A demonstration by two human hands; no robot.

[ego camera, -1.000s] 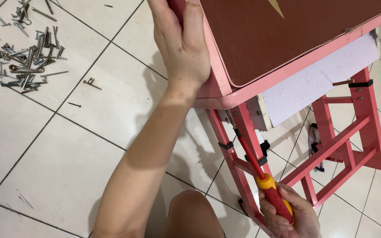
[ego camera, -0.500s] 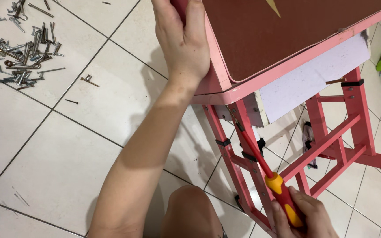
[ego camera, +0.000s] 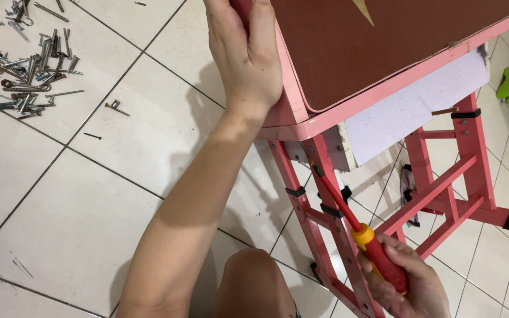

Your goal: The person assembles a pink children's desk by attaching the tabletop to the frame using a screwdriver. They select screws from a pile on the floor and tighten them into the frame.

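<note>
R hand [ego camera: 405, 285] fist-grips screwdriver [ego camera: 360, 232], tip at frame [ego camera: 316, 159] screw; L hand [ego camera: 245, 56] clamps desk [ego camera: 384, 53]. Keep shaft inline, push firm.

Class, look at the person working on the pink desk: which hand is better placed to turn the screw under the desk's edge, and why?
The right hand: it already grips the screwdriver, whose tip sits at the pink desk frame. The left hand is busy bracing the desk's corner.

Packages: none visible.
Labels: none visible on any surface in view.
Signs: none visible.
Screens: none visible.
Nearest candidate: flat white rectangular panel [ego camera: 416, 106] hanging under the pink desk's edge; faint specks only, too small to tell as print, and no label outline can be made out.
</note>
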